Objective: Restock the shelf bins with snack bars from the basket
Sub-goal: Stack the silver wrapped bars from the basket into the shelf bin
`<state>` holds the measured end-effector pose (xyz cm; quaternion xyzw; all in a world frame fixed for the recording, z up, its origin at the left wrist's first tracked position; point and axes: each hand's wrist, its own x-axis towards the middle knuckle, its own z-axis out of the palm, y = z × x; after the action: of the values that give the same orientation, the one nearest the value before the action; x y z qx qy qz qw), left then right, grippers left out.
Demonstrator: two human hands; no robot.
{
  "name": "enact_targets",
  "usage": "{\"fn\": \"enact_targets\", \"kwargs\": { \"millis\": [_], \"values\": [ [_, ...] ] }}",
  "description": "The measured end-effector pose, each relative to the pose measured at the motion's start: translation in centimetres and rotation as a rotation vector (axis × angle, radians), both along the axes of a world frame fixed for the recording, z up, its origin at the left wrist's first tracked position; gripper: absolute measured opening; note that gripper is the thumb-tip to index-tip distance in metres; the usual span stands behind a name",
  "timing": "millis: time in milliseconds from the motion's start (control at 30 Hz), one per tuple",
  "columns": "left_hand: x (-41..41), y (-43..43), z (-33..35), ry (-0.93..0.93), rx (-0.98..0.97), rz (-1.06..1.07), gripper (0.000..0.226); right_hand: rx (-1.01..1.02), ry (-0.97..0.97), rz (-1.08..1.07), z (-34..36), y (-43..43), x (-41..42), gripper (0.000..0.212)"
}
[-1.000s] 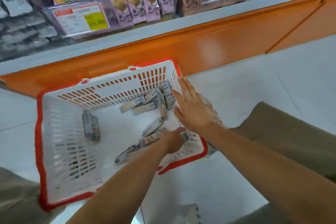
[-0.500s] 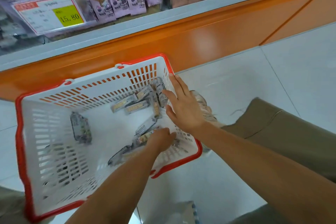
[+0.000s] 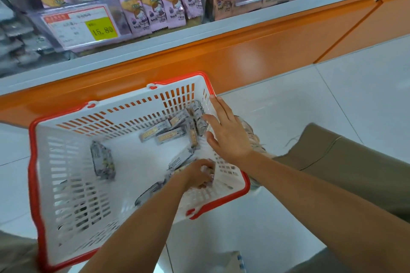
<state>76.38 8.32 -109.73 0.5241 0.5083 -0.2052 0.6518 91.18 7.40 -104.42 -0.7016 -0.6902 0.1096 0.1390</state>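
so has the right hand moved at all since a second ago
No. The right hand still lies flat on the basket's right wall, fingertips by its far corner near the orange shelf base, as before.

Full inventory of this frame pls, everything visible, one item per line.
basket: one, white with red rim, on the floor
snack bars: roughly ten, grey wrappers, loose in the basket
pink packs: a row, count unclear, shelf bin above
price tags: two, yellow and white, bin fronts
shelf base: orange, behind the basket
floor: white tiles
shoe: one, pale, right of the basket
trousers: olive, right side
left hand: curled on bars, near right corner
right hand: fingers straight, at the right wall
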Motion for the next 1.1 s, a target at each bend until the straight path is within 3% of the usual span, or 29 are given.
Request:
{"fn": "enact_targets", "kwargs": {
  "millis": [200, 300, 367, 467, 533, 700, 800, 933, 1033, 1100],
  "values": [
    [-6.7, 1.4, 5.3, -0.178, 0.351, 0.203, 0.044, -0.141, 0.005, -0.042, 3.0, 0.0, -0.2, 0.041],
    [-10.4, 1.9, 9.7, -0.268, 0.557, 0.371, 0.058, -0.060, 0.077, -0.004, 5.4, 0.7, -2.2, 0.037],
    [-12.3, 2.2, 12.5, -0.346, 0.652, 0.495, 0.065, -0.050, 0.283, -0.001, 7.5, 2.0, -4.5, 0.034],
    [-14.5, 2.5, 16.4, -0.415, 0.777, 0.605, 0.071, -0.241, 0.749, 0.020, 13.1, 4.1, -9.6, 0.042],
    [-15.7, 2.7, 19.0, -0.417, 0.864, 0.620, 0.072, -0.290, 0.858, 0.092, 16.2, 5.8, -12.8, 0.049],
    [-19.6, 4.4, 25.4, -0.434, 0.994, 0.632, 0.076, -0.201, 0.907, 0.193, 22.5, 9.4, -18.7, 0.055],
    [-22.8, 5.4, 29.2, -0.316, 1.176, 0.552, 0.070, -0.096, 0.934, 0.254, 25.8, 11.3, -21.5, 0.055],
    [-27.5, 7.8, 32.1, 0.112, 1.627, 0.441, 0.066, 0.003, 0.887, 0.257, 29.5, 15.0, -25.2, 0.057],
    [-29.3, 10.2, 32.7, 0.382, 1.614, 0.456, 0.076, -0.006, 0.832, 0.236, 30.9, 18.3, -27.5, 0.060],
    [-29.8, 11.6, 32.4, 0.421, 1.561, 0.479, 0.081, -0.021, 0.780, 0.219, 30.9, 20.2, -28.9, 0.061]
  ]
}}
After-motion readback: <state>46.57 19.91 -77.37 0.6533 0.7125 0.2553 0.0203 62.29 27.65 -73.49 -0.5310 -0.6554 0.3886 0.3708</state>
